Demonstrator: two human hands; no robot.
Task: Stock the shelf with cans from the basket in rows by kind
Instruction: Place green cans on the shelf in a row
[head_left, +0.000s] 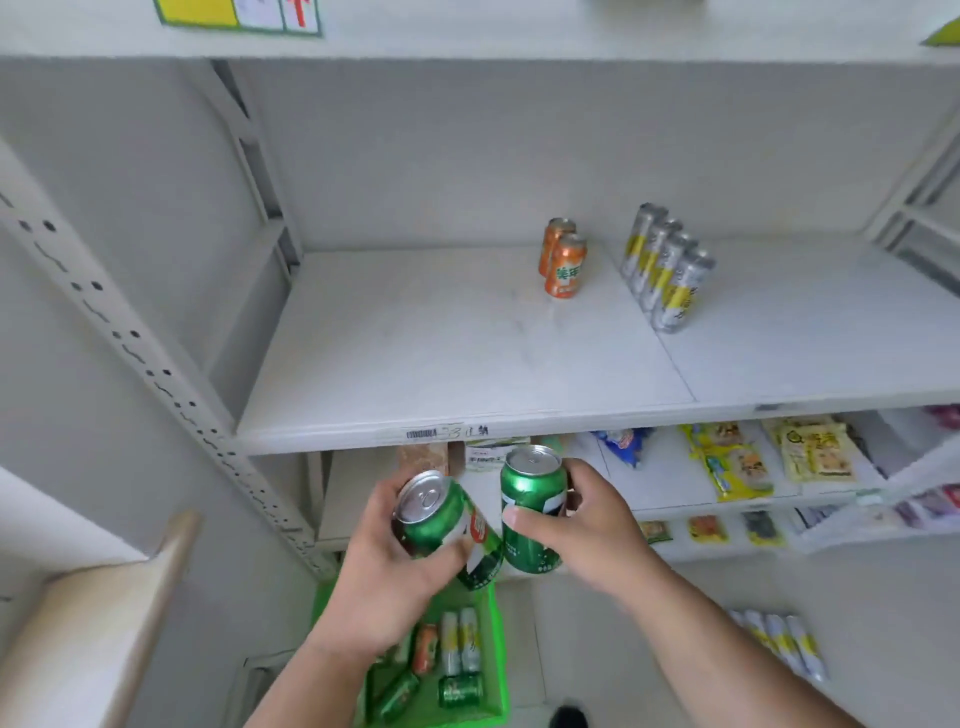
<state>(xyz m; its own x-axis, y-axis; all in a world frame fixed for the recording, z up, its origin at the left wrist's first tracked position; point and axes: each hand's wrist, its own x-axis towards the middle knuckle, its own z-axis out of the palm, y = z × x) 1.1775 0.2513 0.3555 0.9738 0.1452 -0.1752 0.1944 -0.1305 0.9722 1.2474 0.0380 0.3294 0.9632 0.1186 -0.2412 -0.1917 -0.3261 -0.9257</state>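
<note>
Nearest, low in the view, a bright green plastic basket sits on the floor holding several cans lying loose: short green ones, a short orange one and two slim silver-and-yellow ones. Above it both hands hold one can each. The left hand has its fingers and thumb curled round a short green aluminium can that tilts left, its silver top facing up and toward the camera. The right hand grips a second short green aluminium can that stands nearly upright, thumb across its front and fingers wrapped behind. The two held cans touch near their lower ends, just below the front edge of the white metal shelf. On a lower shelf behind the hands lie yellow snack packets and other packaged goods. Farther back, on the white shelf, two short orange cans stand one behind the other near the rear wall, and to their right four slim silver-and-yellow cans stand in a row running front to back.
</note>
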